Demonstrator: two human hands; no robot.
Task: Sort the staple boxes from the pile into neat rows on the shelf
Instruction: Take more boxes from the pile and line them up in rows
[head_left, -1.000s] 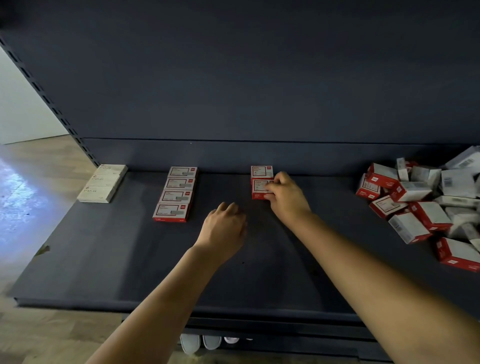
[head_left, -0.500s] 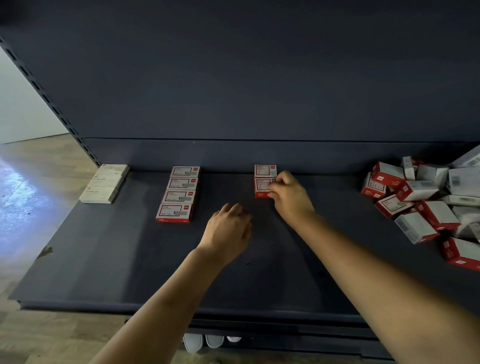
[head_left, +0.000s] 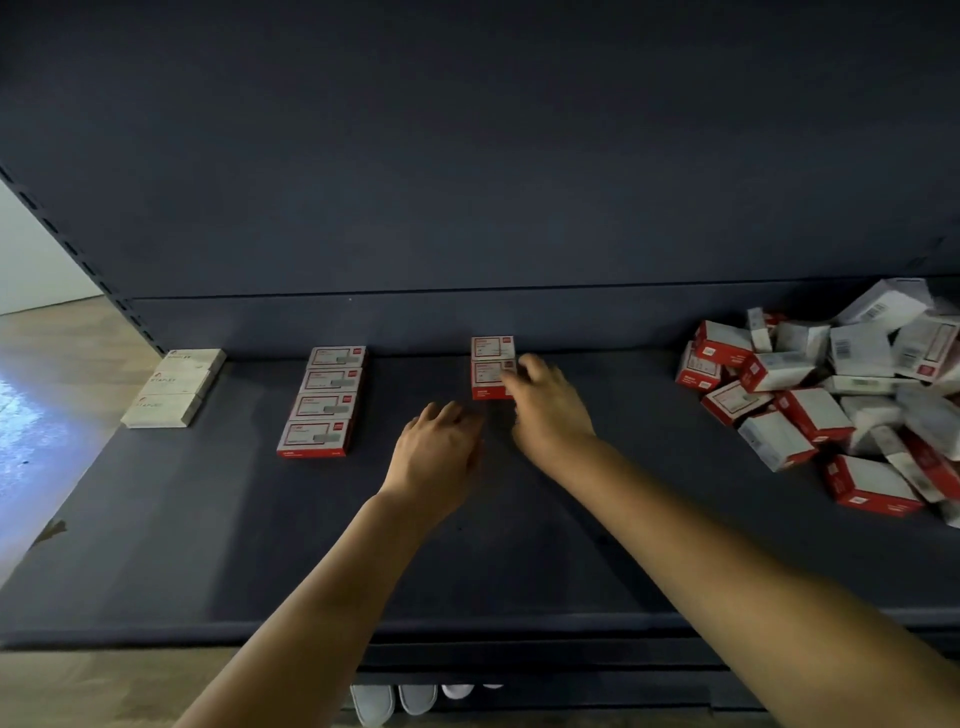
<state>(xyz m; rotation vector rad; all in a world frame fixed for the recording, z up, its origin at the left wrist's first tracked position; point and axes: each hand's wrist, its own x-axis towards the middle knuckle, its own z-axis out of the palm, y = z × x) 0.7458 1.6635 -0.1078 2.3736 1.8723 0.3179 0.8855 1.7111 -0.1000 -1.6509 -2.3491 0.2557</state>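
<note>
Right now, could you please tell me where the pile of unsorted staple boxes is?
In the head view, the pile lies at the far right of the shelf, against the back panel, well right of the right hand and the two-box row.

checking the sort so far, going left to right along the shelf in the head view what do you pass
row of cream boxes → row of four red boxes → left hand → right hand → unsorted pile

On shelf (head_left: 156, 545): three-box row (head_left: 174, 387) at 10 o'clock, four-box row (head_left: 324, 400) at 11, two-box row (head_left: 491, 366) at 12, pile (head_left: 841, 395) at 2.
</note>
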